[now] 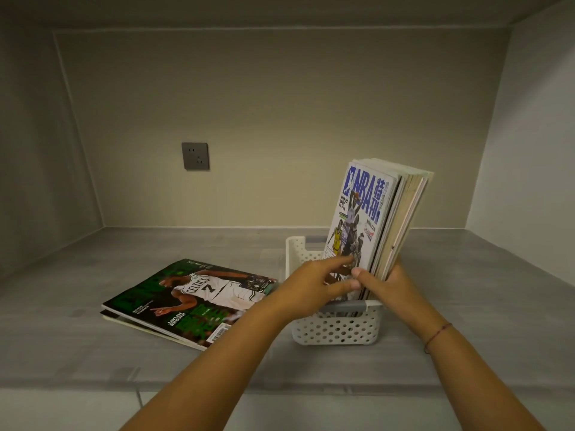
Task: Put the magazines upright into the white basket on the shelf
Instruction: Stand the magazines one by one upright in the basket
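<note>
Several magazines (378,222) already stood upright in the white basket (337,329) when I inspected this moment, so I judged the job well past its midpoint but not closed out.

Shelf (93,337): a grey surface in a recessed alcove, with a wall socket (195,156) on the back panel. The basket sat on it right of centre, near the front edge.

Standing stack: packed toward the right side of the basket, leaning slightly right, the front cover reading "NBA". I could not count the copies from their edges. The left part of the basket looked free, so I judged room remained.

Outstanding items: a green-covered magazine (189,301) lay flat on the shelf just left of the basket, resting on at least one more copy whose pale edge showed beneath. I judged these as still to be loaded.

Hands: the left hand (306,289) reached across with fingers extended, tips touching the lower front cover, gripping nothing that I could see. The right hand (384,283) was closed around the lower edge of the stack, thumb in front and fingers behind, steadying it. A thin cord bracelet (437,335) sat on the right wrist.
</note>
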`<move>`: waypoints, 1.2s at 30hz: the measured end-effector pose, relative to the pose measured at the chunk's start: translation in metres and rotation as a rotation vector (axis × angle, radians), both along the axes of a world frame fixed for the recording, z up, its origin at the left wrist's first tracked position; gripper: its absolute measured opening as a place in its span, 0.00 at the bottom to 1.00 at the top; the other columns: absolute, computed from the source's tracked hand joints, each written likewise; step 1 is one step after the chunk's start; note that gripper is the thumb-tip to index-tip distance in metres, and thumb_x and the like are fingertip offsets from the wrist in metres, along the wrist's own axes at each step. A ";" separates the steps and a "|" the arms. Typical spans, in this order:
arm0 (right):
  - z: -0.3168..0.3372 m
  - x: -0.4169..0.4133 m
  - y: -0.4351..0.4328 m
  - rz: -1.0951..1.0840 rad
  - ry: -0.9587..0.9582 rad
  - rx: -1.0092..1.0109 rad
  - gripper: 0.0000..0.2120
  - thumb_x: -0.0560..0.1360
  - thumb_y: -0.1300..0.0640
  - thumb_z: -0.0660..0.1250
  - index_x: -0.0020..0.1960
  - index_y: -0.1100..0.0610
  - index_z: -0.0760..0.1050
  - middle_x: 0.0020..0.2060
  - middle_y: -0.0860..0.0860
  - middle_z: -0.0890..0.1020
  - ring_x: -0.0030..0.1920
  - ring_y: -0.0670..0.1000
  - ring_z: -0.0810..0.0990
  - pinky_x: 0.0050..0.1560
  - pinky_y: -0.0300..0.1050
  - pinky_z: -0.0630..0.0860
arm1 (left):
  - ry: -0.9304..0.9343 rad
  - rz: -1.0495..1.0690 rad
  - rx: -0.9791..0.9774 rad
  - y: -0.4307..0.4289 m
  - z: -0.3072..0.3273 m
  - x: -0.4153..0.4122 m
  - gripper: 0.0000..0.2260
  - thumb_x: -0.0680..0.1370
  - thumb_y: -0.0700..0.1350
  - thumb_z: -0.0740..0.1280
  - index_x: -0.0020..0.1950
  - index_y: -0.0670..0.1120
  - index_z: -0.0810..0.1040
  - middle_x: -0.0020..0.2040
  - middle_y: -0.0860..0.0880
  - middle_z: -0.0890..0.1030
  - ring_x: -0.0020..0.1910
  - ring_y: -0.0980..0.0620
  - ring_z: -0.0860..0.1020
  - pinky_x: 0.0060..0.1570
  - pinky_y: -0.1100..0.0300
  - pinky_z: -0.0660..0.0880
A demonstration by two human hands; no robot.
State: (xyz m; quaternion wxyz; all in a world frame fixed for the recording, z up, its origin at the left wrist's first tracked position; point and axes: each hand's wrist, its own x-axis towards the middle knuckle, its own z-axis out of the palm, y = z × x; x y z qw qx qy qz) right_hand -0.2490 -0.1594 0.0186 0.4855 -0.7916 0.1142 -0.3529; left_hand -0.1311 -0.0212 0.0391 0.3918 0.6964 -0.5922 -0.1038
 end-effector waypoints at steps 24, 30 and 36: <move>-0.004 0.004 -0.006 -0.090 0.042 0.037 0.25 0.72 0.57 0.69 0.65 0.47 0.64 0.48 0.36 0.75 0.42 0.28 0.75 0.37 0.21 0.69 | 0.305 1.362 0.243 0.179 -0.072 0.141 0.57 0.60 0.66 0.75 0.76 0.43 0.48 0.73 0.34 0.59 0.71 0.33 0.59 0.68 0.39 0.60; -0.004 0.003 -0.005 -0.075 0.066 0.039 0.27 0.72 0.54 0.69 0.68 0.51 0.65 0.48 0.39 0.76 0.46 0.34 0.74 0.41 0.27 0.69 | 0.531 1.265 0.057 0.190 -0.064 0.146 0.46 0.61 0.51 0.81 0.71 0.39 0.60 0.65 0.35 0.72 0.61 0.34 0.73 0.58 0.39 0.73; -0.002 0.001 -0.002 -0.085 0.071 0.020 0.26 0.72 0.53 0.69 0.67 0.50 0.64 0.47 0.35 0.75 0.44 0.32 0.74 0.38 0.25 0.69 | 0.577 1.300 -0.052 0.195 -0.067 0.136 0.28 0.66 0.45 0.78 0.61 0.37 0.73 0.53 0.36 0.80 0.48 0.37 0.79 0.49 0.43 0.77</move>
